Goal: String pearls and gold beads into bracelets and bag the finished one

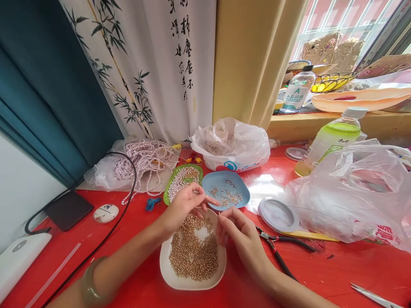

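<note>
My left hand is over the far edge of a white bowl of small gold beads. Its thumb and fingers are closed together; what they hold, if anything, is too small to name. To the right of it, my right hand pinches thumb and forefinger near the bowl's far right rim, on something too fine to make out. Just beyond both hands stands a blue dish with small gold pieces in it. Beside that is a green dish holding pearly and gold beads.
Black-handled pliers and a round lid lie right of my hands, scissors nearer the front. Plastic bags and a drink bottle stand at right. Pink bead strands and a black cable are at left.
</note>
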{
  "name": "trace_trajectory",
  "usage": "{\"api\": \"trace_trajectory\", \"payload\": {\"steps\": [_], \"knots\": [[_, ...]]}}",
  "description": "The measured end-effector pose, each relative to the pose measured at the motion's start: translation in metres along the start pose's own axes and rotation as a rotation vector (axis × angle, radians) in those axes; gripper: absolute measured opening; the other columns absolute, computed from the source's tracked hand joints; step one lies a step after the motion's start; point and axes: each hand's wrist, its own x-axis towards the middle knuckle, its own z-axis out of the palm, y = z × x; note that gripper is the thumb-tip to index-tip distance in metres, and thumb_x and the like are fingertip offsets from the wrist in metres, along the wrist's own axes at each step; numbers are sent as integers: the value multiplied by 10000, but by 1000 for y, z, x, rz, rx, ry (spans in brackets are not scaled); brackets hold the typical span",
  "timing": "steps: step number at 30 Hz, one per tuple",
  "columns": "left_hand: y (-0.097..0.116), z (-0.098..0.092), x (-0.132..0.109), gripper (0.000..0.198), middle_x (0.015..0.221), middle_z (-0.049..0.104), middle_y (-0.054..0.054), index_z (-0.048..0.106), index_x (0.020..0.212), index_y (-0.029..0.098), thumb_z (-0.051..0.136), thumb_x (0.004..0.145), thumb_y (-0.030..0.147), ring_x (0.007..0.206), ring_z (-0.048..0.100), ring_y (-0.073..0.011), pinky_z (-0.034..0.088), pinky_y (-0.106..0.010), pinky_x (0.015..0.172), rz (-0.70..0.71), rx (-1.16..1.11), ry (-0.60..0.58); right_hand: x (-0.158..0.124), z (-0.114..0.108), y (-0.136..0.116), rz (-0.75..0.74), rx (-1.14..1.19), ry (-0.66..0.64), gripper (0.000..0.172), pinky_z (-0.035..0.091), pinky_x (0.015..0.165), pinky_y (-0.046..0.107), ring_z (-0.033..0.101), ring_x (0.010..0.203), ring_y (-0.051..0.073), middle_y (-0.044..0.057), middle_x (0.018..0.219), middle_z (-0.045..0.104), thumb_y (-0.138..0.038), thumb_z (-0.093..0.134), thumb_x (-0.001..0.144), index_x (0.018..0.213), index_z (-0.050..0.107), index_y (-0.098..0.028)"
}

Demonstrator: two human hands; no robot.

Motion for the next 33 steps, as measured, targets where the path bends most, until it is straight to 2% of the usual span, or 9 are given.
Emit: {"api": "trace_trajectory", "payload": {"steps": [5, 9, 12, 15, 18, 22, 24, 27, 33], "knots": [[0, 0, 0, 185, 830, 632, -69, 378, 738, 182, 501, 797, 306, 673, 520, -111, 406, -221, 575, -18, -53, -17, 0, 0, 1, -21, 19, -3, 215, 392, 451, 208, 498, 462, 89, -33, 570, 529, -346, 498, 797, 659, 461, -185], [-2, 1, 2, 166, 821, 605, -61, 410, 743, 171, 507, 784, 299, 662, 515, -110, 411, -227, 570, -43, 21, -18, 1, -1, 2, -38, 18, -1, 226, 400, 459, 216, 506, 465, 93, -29, 589, 532, -366, 496, 799, 667, 470, -184], [-5, 2, 2, 166, 804, 553, -20, 459, 793, 163, 571, 719, 260, 594, 487, -90, 411, -221, 535, -41, 134, 27, 1, -2, 2, -64, 16, 22, 229, 406, 483, 225, 508, 491, 103, -28, 585, 529, -377, 504, 790, 669, 482, -184], [-7, 6, 0, 229, 688, 492, 40, 457, 838, 174, 608, 677, 234, 493, 436, -61, 361, -184, 450, -43, 183, 101, 1, -4, -1, -115, -40, 90, 215, 416, 552, 236, 510, 570, 123, -24, 596, 526, -370, 526, 773, 663, 507, -185], [-8, 13, -6, 207, 620, 482, 47, 462, 785, 163, 607, 685, 272, 433, 423, -53, 324, -170, 393, -110, 132, 83, 1, -5, -5, -165, -151, 159, 192, 405, 612, 248, 497, 646, 143, -8, 648, 532, -346, 532, 773, 664, 539, -188], [-9, 21, -12, 242, 644, 553, 0, 516, 845, 136, 600, 712, 320, 500, 531, -85, 389, -184, 450, -171, -81, -69, 0, -4, -10, -212, -242, 195, 192, 389, 615, 258, 469, 647, 152, 2, 653, 515, -348, 544, 766, 657, 571, -192], [-10, 22, -13, 268, 667, 574, -14, 529, 862, 127, 631, 693, 308, 533, 547, -88, 402, -186, 475, -191, -172, -98, -1, -4, -11, -207, -243, 194, 201, 391, 593, 257, 461, 623, 151, 0, 632, 503, -359, 552, 757, 645, 578, -194], [-11, 22, -12, 260, 674, 597, -27, 549, 793, 113, 674, 657, 297, 520, 529, -71, 405, -185, 495, -210, -213, -65, -1, -3, -11, -182, -215, 155, 199, 402, 589, 257, 478, 624, 154, 5, 634, 527, -359, 557, 752, 645, 587, -193], [-9, 16, -11, 178, 609, 601, -21, 593, 699, 103, 653, 668, 268, 497, 507, -62, 392, -184, 510, -183, -139, -10, 0, -5, -12, -192, -243, 144, 200, 399, 569, 240, 482, 606, 145, -1, 622, 535, -344, 547, 757, 632, 582, -191]]}}
